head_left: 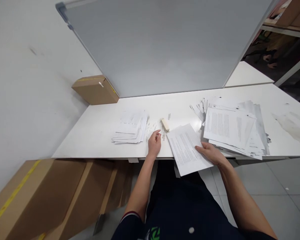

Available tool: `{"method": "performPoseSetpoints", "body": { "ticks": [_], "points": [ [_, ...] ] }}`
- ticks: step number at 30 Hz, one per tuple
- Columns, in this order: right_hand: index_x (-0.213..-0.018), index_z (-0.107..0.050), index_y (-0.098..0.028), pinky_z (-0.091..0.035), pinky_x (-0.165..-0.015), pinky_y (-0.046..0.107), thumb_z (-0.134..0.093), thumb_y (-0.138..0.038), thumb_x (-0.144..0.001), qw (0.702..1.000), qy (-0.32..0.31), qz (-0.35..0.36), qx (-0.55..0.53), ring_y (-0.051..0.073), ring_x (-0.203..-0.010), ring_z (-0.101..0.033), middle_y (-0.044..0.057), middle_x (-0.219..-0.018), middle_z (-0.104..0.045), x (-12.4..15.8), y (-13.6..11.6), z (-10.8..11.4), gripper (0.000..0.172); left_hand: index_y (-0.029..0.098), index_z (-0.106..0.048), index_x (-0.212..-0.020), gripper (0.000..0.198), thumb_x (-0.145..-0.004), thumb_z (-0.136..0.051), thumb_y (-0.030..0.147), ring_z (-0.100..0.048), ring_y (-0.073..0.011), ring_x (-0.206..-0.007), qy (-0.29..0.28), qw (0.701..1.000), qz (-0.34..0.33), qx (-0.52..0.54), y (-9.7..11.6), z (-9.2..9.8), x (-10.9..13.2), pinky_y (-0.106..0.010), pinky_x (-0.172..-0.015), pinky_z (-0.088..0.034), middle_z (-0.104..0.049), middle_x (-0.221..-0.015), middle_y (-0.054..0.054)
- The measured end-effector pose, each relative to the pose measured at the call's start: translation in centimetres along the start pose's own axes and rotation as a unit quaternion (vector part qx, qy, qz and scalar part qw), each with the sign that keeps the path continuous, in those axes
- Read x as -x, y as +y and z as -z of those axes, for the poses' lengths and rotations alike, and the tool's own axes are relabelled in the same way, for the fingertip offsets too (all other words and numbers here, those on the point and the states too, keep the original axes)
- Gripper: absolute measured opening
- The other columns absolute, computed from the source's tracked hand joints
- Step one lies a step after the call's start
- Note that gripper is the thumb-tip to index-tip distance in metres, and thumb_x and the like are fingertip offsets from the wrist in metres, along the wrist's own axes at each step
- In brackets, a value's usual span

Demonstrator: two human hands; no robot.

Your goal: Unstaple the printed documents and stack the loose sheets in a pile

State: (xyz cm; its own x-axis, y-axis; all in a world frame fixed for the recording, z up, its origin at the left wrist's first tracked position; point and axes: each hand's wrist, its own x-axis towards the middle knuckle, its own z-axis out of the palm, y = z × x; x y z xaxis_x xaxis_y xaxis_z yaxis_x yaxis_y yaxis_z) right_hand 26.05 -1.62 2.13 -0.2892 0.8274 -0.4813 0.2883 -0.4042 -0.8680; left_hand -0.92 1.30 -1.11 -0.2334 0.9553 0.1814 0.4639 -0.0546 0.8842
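Note:
My right hand (211, 153) grips the right edge of some printed paper sheets (188, 151), thumb on top and fingers underneath. The sheets slant over the table's front edge. To their left, my left hand (154, 144) is at the table with its fingers curled together at the tips. Whatever they pinch, if anything, is too small to make out. Just beyond that hand lies a small beige stapler (165, 125), close to the sheets' top corner. Small dark and grey bits (152, 127) are scattered on the white tabletop around it.
A neat paper stack (130, 128) sits to the left, and a larger, messy paper pile (230, 128) to the right. Behind the white table (90, 133) stands a whiteboard (165, 46). One cardboard box (96, 90) is at the back left; large cartons (47, 190) stand below the front edge.

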Motion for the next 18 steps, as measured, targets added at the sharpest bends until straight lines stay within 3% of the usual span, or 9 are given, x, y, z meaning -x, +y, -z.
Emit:
{"method": "performPoseSetpoints", "body": {
  "ticks": [7, 18],
  "points": [
    [-0.087, -0.06, -0.017, -0.05, -0.062, 0.032, -0.05, -0.039, -0.075, 1.0, 0.022, 0.005, -0.006, 0.023, -0.074, -0.064, 0.008, -0.084, -0.068, -2.3, 0.4, 0.3, 0.027, 0.032, -0.042, -0.124, 0.041, -0.087, -0.03, 0.019, -0.053, -0.0119, -0.078, -0.076, 0.977, -0.07, -0.188, 1.3, -0.5, -1.2, -0.023, -0.064, -0.04, -0.053, -0.099, -0.002],
    [-0.084, -0.059, -0.016, -0.047, -0.06, 0.029, -0.047, -0.035, -0.075, 0.995, 0.072, 0.012, 0.072, 0.022, -0.073, -0.063, 0.007, -0.082, -0.067, -2.0, -1.3, -1.0, 0.024, 0.036, -0.045, -0.121, 0.056, -0.078, -0.034, 0.002, -0.051, -0.0102, -0.077, -0.107, 0.951, -0.071, -0.281, 0.7, -0.9, -1.5, -0.019, -0.056, -0.037, -0.049, -0.098, 0.0]
  ]
}}
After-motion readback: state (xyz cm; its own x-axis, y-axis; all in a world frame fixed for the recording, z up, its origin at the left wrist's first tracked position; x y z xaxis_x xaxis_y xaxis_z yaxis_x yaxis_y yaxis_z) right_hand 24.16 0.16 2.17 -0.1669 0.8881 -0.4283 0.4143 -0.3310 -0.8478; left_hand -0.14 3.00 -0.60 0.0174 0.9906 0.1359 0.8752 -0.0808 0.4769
